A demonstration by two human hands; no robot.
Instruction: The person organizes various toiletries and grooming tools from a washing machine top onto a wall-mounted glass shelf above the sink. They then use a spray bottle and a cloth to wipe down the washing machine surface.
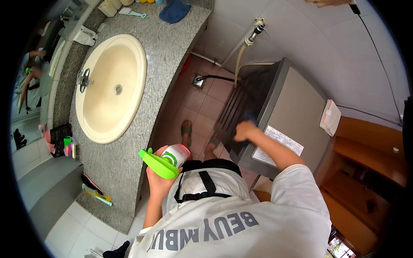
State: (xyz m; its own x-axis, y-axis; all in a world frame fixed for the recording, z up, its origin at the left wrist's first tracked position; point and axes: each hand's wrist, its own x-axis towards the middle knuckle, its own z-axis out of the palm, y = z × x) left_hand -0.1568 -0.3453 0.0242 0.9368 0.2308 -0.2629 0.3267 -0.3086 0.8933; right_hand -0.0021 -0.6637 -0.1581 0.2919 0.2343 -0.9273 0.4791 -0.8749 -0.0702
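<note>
My left hand [155,180] grips a white spray bottle [172,154] with a bright green trigger head, held upright near my waist beside the counter edge. My right hand [247,131] reaches across to the dark, ribbed face [238,106] of a grey washing machine [293,96]. Its fingers are curled, and a motion-blurred dark blue cloth [251,118] shows at them. How much of the cloth lies in the grip is hidden. A printed label [280,143] covers part of the machine's casing near my right forearm.
On my left, a granite counter [161,54] carries a cream basin [106,93], another blue cloth [174,11] and brushes [95,190]. A tap [256,32] feeds a hose towards the machine. A black hose [216,76] enters the floor drain [198,81]. Wooden shelving [367,161] stands right.
</note>
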